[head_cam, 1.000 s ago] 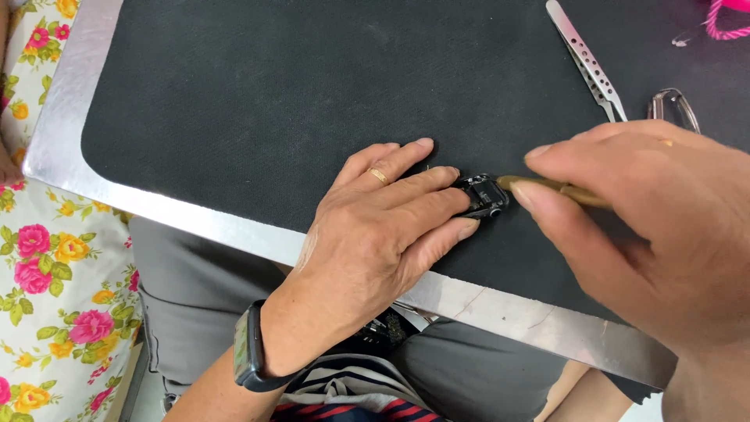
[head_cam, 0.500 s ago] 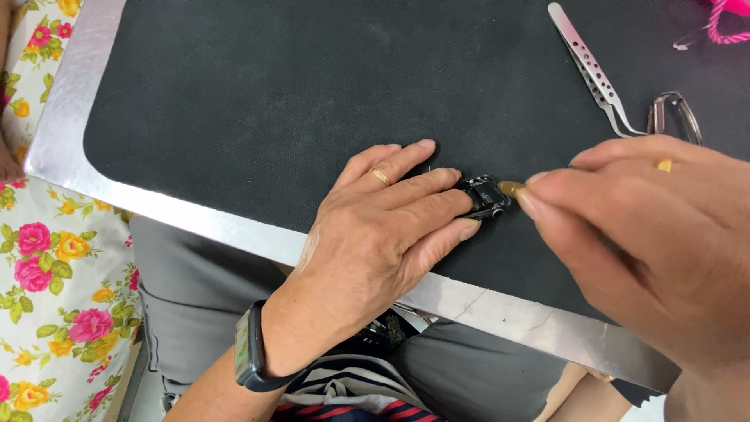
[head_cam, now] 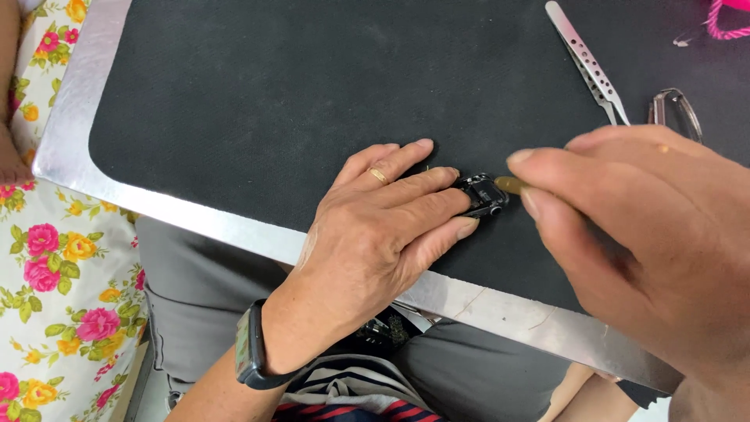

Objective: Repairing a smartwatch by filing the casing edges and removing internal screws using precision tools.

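Two hands, left hand (head_cam: 375, 234) pinning black part (head_cam: 483, 194) (small)

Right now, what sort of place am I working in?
Probably a small hand-repair or craft bench: a black mat on a metal-edged tray, tweezers lying ready, and a tiny black part pinned under the left hand.
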